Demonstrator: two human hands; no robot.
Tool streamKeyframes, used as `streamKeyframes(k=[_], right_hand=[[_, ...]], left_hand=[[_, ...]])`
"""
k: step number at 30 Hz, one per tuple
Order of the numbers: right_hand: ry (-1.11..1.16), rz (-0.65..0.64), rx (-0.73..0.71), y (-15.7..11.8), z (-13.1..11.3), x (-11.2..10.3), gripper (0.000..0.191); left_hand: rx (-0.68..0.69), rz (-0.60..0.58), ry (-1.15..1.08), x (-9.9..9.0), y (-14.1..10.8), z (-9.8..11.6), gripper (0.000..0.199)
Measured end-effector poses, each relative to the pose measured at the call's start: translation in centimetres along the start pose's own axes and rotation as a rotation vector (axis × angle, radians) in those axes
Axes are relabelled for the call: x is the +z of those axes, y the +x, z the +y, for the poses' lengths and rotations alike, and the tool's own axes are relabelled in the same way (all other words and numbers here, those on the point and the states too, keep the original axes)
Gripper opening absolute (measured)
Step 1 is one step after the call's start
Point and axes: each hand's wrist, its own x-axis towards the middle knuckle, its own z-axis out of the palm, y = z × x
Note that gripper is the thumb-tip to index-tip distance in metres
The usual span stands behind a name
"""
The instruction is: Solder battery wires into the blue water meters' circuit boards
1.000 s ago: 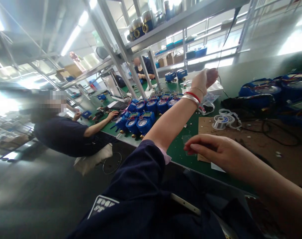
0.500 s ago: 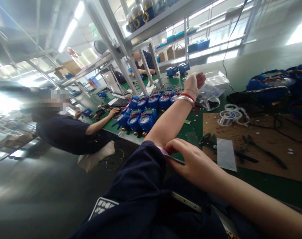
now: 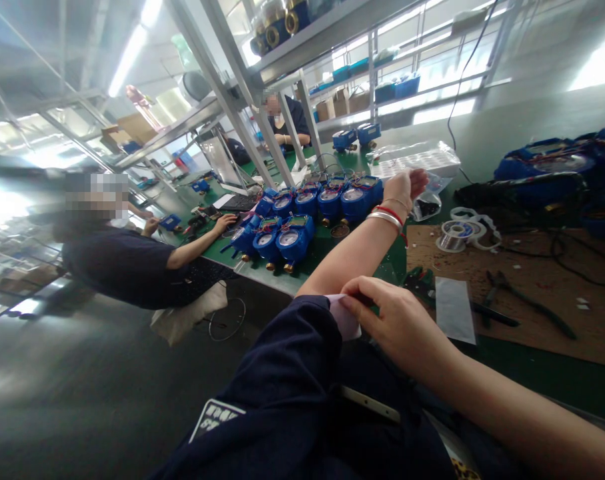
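Observation:
My left arm reaches out over the green bench, and my left hand (image 3: 406,187) holds nothing, its loosely bent fingers pointing right. A silver bangle (image 3: 386,219), a red cord and a thin bracelet circle that wrist. My right hand (image 3: 390,313) pinches the pale pink inner cuff (image 3: 346,319) of the dark blue left sleeve (image 3: 292,360) between thumb and fingers, near the elbow. Left of my forearm stand several blue water meters (image 3: 293,240) with round dials, brass fittings and exposed wiring.
A brown board (image 3: 542,293) bears a solder spool (image 3: 455,235), pliers (image 3: 530,303) and a white pouch (image 3: 455,310). Behind my left hand lies a bagged white tray (image 3: 422,162). More blue meters (image 3: 542,160) stand right. A co-worker (image 3: 122,267) sits left; another sits behind the metal posts.
My left hand has moved right and slightly down. My right hand has drawn the pale cuff outward, so more of it shows beyond the blue sleeve.

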Motion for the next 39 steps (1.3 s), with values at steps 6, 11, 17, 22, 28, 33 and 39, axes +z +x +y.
streamKeyframes(k=[6,11,17,22,28,33,39], right_hand=[[0.303,0.066,0.348,1.0,1.3,-1.6,0.023],[0.448,0.051,0.386,2.0,0.6,-1.9,0.022],[0.367,0.023,0.172,3.0,-1.1,-0.8,0.014],[0.215,-0.030,0.126,3.1,0.1,0.1,0.014],[-0.083,0.044,0.093,2.2,0.7,-0.1,0.010],[-0.248,0.088,0.074,1.9,0.5,-0.2,0.007],[-0.286,0.095,0.010,1.8,1.1,0.0,0.011]], left_hand=[[-0.034,0.025,-0.049,-0.4,-0.2,-1.3,0.057],[-0.054,0.033,-0.079,0.3,-0.7,-2.5,0.053],[-0.095,-0.003,-0.097,1.9,-1.1,-3.3,0.053],[-0.126,-0.023,-0.154,2.4,-0.8,-4.0,0.055],[-0.158,0.036,-0.292,2.1,-0.5,-4.6,0.043],[-0.170,0.112,-0.426,2.1,-0.1,-4.8,0.028],[-0.173,0.093,-0.546,2.1,0.4,-4.9,0.034]])
